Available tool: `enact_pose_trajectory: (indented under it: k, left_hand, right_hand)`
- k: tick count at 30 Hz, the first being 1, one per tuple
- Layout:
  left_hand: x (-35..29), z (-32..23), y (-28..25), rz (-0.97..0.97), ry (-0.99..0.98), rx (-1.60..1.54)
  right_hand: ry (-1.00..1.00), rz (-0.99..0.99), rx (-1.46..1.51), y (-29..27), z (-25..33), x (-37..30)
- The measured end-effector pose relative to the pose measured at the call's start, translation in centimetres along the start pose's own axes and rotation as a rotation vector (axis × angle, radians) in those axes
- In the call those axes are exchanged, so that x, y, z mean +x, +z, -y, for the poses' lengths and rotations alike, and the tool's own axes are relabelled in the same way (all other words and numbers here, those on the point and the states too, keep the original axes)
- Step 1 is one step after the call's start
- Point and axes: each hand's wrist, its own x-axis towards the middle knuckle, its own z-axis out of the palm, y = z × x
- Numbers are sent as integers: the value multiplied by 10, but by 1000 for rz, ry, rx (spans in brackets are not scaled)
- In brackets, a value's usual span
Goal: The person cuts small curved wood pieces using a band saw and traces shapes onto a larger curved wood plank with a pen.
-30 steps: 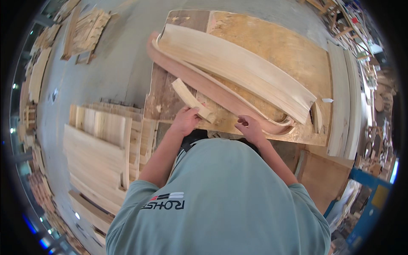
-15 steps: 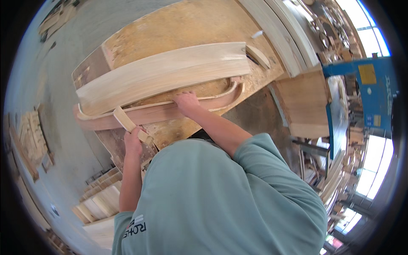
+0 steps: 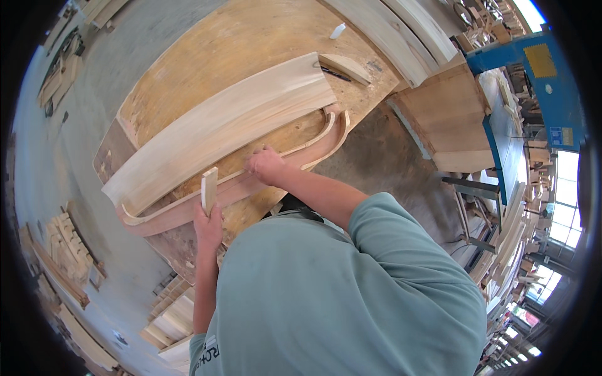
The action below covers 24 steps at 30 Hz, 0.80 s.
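My left hand [image 3: 209, 229] is closed around the lower end of a short, flat wooden strip [image 3: 209, 188], which stands up near the front of a long curved wooden rail [image 3: 179, 214]. The rail lies along the near side of the workbench, its right end bending sharply away. My right hand [image 3: 266, 166] is curled over the rail's upper edge near its middle; the fingertips are partly hidden. Just beyond the rail, a broad, pale curved wooden panel [image 3: 219, 128] rests on the bench.
The plywood-topped workbench [image 3: 194, 59] also bears a small wooden offcut [image 3: 346, 67], a black pen [image 3: 336, 74] and a white bottle [image 3: 338, 31]. Long boards [image 3: 389, 34] run along the far right. A blue machine [image 3: 539, 81] stands at right; stacked wood [image 3: 172, 319] sits at lower left.
My left hand has moved right, closer to my right hand, and the wooden strip has swung from slanting left to nearly upright. My right hand stays at the rail while the view has shifted.
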Motion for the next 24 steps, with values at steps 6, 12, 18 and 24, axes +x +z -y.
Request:
enact_pose_trajectory:
  k: [6,12,18,24]
  left_hand:
    - [6,-24,32,92,131,162]
    - [22,-54,71,278,67,133]
    - [50,-70,111,857,-266,-229]
    - [61,-64,157,1340,-454,-361]
  right_hand:
    - [-130,-199,18,2,-4,-17]
    - [-120,-584,214,-19,-37,-81]
    - [310,-551,1146,-29,-78,-153]
    - [411,-356,1775,-59,-83,-199]
